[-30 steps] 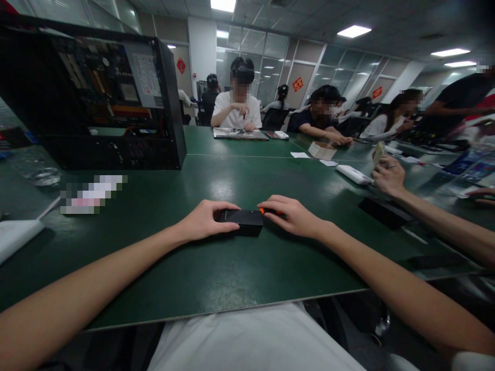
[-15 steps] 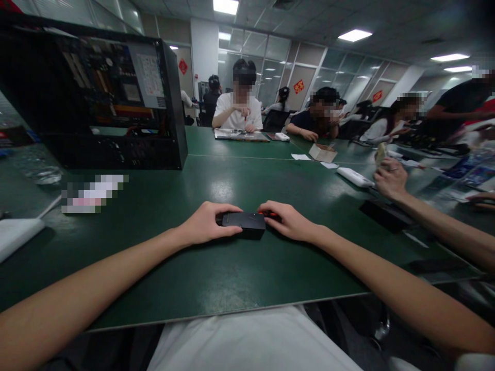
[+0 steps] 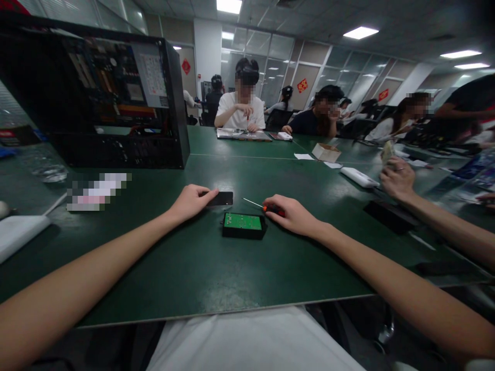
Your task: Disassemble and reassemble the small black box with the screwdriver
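Note:
A small black plastic box (image 3: 243, 233) lies open-topped on the green table, with a green circuit board (image 3: 243, 221) showing inside it. Its flat black cover (image 3: 223, 199) is pinched in my left hand (image 3: 192, 201), just behind and to the left of the box. My right hand (image 3: 288, 212) is closed around the handle of a screwdriver (image 3: 275, 209), red and black, whose thin metal shaft points left above the box's far right corner. Neither hand touches the box.
An opened black computer case (image 3: 178, 129) stands at the left. White devices (image 3: 359, 178) and a small cardboard box (image 3: 326, 152) lie to the right. Another person's hand (image 3: 398, 176) holds something at the right, near a black block (image 3: 390, 216). People sit across the green table (image 3: 174, 283).
My left hand has lifted the cover off the black box and moved it back and left, baring the circuit board. My right hand has shifted slightly right; the screwdriver's shaft now shows.

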A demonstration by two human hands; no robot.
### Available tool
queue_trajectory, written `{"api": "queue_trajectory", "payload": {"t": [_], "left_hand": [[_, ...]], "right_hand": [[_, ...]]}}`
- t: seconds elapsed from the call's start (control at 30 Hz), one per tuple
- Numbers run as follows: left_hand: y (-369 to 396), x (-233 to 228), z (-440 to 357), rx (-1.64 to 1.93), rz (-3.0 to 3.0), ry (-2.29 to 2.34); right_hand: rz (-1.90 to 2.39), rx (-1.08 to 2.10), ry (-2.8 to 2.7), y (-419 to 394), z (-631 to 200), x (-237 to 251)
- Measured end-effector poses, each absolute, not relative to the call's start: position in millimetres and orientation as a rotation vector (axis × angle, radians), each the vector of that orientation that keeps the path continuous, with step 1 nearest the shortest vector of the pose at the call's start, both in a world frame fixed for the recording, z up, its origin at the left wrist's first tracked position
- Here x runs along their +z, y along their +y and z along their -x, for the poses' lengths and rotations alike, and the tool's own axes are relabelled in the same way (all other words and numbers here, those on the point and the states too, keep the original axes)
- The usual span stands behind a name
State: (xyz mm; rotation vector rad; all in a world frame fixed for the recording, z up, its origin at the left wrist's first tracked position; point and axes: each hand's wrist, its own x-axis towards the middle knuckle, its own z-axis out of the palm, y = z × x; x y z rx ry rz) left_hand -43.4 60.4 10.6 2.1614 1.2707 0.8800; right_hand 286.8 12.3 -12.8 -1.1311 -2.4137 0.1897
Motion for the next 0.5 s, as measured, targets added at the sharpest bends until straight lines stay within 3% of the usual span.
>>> {"api": "queue_trajectory", "payload": {"t": [0.5], "left_hand": [[73.4, -6.1, 43.8, 0.655, -2.484, 1.357]], "right_hand": [[1.039, 0.188, -2.272, 14.0, -274.9, -18.5]]}}
